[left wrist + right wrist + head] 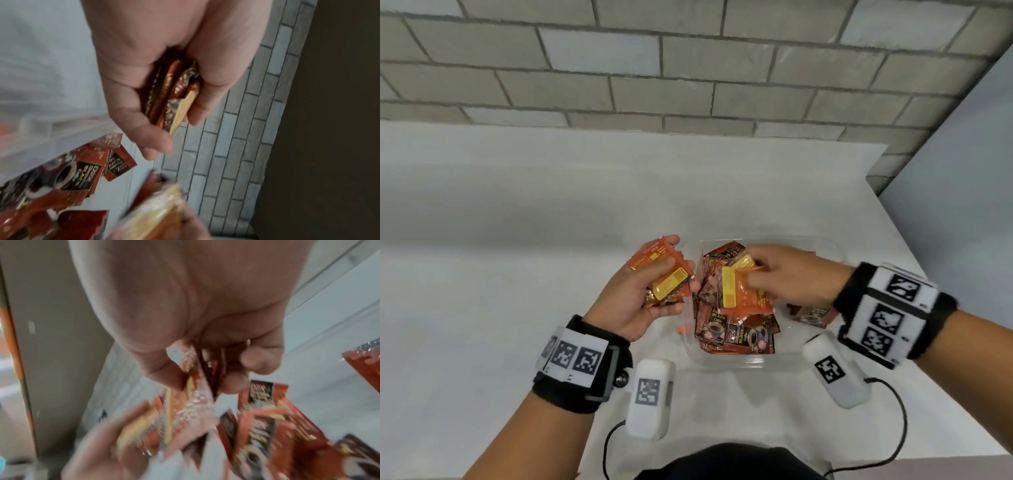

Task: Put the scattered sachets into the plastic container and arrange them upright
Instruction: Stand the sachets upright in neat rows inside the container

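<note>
A clear plastic container (726, 362) stands on the white table (517, 240), holding several red-brown coffee sachets (736, 334) that lie flat and jumbled. My left hand (654, 294) grips a stack of sachets (664, 274) just left of the container; the left wrist view shows the stack (170, 91) edge-on between thumb and fingers. My right hand (787, 277) pinches a few orange-backed sachets (743, 291) above the container, close to the left hand. In the blurred right wrist view these sachets (197, 395) hang from the fingers (257, 360) over the pile (267, 434).
One more sachet (811, 313) lies under my right wrist, seen through the container's right side. A small orange bit (683, 329) lies by the container's left wall. A brick wall (688, 68) backs the table. The table's right edge (914, 253) runs close to the container.
</note>
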A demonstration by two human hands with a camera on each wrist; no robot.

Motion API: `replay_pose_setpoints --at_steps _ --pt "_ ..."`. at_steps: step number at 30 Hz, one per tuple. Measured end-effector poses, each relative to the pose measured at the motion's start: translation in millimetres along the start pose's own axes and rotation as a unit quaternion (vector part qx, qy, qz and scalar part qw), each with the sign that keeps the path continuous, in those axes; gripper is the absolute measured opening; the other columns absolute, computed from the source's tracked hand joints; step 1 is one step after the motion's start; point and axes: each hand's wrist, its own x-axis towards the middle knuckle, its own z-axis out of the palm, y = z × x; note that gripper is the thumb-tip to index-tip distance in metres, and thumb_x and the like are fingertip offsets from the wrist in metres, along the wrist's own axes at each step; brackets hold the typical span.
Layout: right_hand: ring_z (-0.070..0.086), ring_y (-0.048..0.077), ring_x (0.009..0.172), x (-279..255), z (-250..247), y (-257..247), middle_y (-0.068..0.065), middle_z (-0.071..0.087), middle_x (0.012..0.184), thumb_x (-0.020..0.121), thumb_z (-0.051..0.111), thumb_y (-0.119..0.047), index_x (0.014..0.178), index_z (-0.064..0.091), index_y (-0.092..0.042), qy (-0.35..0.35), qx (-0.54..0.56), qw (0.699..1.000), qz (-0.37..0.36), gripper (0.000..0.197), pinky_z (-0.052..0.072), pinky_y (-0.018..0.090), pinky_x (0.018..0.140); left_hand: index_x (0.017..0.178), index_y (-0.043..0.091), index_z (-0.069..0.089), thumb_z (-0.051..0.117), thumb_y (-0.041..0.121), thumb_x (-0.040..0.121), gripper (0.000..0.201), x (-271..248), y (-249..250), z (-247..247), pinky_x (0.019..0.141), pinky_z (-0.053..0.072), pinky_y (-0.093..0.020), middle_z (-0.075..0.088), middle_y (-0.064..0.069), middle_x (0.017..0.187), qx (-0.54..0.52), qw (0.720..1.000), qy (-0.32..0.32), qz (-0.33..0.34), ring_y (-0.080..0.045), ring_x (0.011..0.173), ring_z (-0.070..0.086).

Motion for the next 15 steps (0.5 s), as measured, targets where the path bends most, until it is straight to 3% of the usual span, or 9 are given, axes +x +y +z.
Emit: replay_pose_setpoints --at_steps 1,3,6,8,12,15 --pt "0.062 0.03 0.085 -4 -5 4 0.013 0.065 0.101 0.092 0.051 -0.032 0.106 0.056 -0.013 0.026 0.048 0.998 -0.012 0.024 0.052 0.041 0.075 0.123 0.023 0.06 0.061 0.022 0.082 0.041 0 -3 6 0.048 0.054 -0.028 0.071 -0.01 0.097 0.007 1.0 -0.007 -0.005 -0.026 0.077 0.072" --pt "0.062 0.032 0.097 -12 -11 8 0.013 0.067 0.105 0.091 0.052 -0.024 0.107 0.06 -0.012 0.066 0.153 0.985 -0.034 0.022 0.049 0.046 0.087 0.123 0.022 0.059 0.059 0.027 0.084 0.039 1 -12 21 0.051 0.057 -0.029 0.072 -0.011 0.097 0.017 0.999 -0.027 -0.024 -0.024 0.076 0.071" --pt "0.065 0.021 0.092 -15 -8 13 0.004 0.07 0.099 0.092 0.05 -0.011 0.105 0.062 -0.019 0.088 0.24 0.966 -0.048 0.019 0.05 0.039 0.087 0.123 0.018 0.058 0.054 0.04 0.082 0.047 3 -24 46 0.058 0.06 -0.032 0.072 -0.014 0.102 0.036 0.995 -0.072 -0.057 -0.026 0.085 0.071" --pt "0.065 0.014 0.088 -17 -3 14 -0.001 0.069 0.096 0.094 0.048 -0.008 0.102 0.06 -0.022 0.087 0.234 0.967 -0.053 0.02 0.052 0.031 0.083 0.12 0.017 0.058 0.053 0.043 0.079 0.049 3 -29 60 0.063 0.061 -0.035 0.072 -0.013 0.104 0.049 0.993 -0.09 -0.064 -0.026 0.091 0.071" --pt "0.059 0.028 0.097 -20 5 24 0.01 0.061 0.106 0.094 0.05 -0.021 0.11 0.055 -0.012 0.099 0.12 0.986 -0.065 0.019 0.05 0.04 0.083 0.116 0.011 0.061 0.063 0.027 0.078 0.041 7 -37 78 0.065 0.061 -0.036 0.072 -0.012 0.097 0.034 0.992 -0.084 -0.084 -0.023 0.085 0.071" --pt "0.042 0.01 0.104 -26 3 30 -0.006 0.04 0.113 0.089 0.059 -0.033 0.128 0.044 -0.025 0.178 0.034 0.982 -0.057 0.043 0.038 0.023 0.082 0.116 0.003 0.062 0.066 0.023 0.082 0.04 8 -43 83 0.054 0.058 -0.033 0.068 -0.018 0.096 0.008 0.993 -0.057 -0.099 -0.031 0.085 0.067"
